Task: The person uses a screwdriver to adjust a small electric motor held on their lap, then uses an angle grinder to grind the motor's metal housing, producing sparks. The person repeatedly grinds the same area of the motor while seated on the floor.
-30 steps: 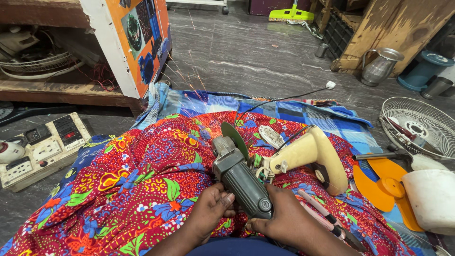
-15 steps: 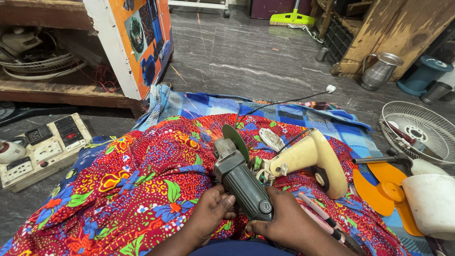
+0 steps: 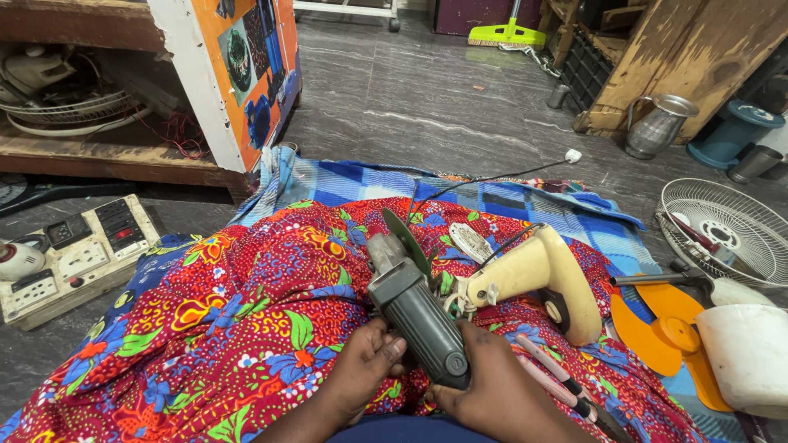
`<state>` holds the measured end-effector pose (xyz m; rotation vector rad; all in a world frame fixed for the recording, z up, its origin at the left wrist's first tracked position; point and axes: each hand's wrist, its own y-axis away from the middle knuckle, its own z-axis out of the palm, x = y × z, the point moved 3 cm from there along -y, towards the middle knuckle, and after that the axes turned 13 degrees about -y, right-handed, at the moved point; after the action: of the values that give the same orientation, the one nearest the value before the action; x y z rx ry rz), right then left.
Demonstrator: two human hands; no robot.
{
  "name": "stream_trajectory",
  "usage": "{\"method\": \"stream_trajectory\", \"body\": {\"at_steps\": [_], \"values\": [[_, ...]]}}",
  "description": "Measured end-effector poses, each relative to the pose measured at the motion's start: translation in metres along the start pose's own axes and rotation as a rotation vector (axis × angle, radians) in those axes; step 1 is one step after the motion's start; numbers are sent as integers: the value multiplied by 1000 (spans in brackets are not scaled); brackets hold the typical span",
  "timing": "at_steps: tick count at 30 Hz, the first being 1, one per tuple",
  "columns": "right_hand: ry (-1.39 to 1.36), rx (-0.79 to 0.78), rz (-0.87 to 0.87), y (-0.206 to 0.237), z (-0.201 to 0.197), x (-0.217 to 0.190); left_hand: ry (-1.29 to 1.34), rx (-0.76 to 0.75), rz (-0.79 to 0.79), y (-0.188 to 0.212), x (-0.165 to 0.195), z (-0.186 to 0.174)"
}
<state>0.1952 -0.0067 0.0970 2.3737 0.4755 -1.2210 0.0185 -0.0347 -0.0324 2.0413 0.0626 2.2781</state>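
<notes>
Hardly anything has moved: both hands' grip, left hand (image 3: 361, 373) and right hand (image 3: 492, 385), still clasps the grinder (image 3: 414, 316).

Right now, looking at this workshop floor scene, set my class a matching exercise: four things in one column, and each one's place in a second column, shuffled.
Things:
1. angle grinder
2. switch board
3. fan guard
4. green broom

Places:
A. far back, on the grey floor
B. on the floor at the left, beside the cloth
C. held between left hand and right hand over the red floral cloth
D. on the floor at the right edge

Pairs: 1-C, 2-B, 3-D, 4-A
</notes>
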Motion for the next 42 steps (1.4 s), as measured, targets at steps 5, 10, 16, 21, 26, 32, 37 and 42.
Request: {"method": "stream_trajectory", "body": {"at_steps": [5, 10, 16, 21, 26, 32, 37, 42], "values": [[34, 47, -142, 2, 2, -13, 77, -16, 180, 5, 10, -2], [65, 31, -29, 2, 6, -15, 123, -52, 243, 12, 24, 0], [178, 56, -87, 0, 13, -19, 175, -18, 213, 8, 36, 7], [245, 25, 15, -2, 13, -17, 232, 32, 210, 1, 38, 16], [234, -7, -87, -2, 12, -17, 233, 74, 229, 1, 38, 16], [3, -74, -394, -1, 4, 10, 265, 91, 167, 4, 40, 13], [-188, 113, -177, -1, -32, 75, 269, 86, 169, 7, 47, 14], [359, 286, -33, -19, -77, 147, 264, 112, 162, 8, 50, 13]]}}
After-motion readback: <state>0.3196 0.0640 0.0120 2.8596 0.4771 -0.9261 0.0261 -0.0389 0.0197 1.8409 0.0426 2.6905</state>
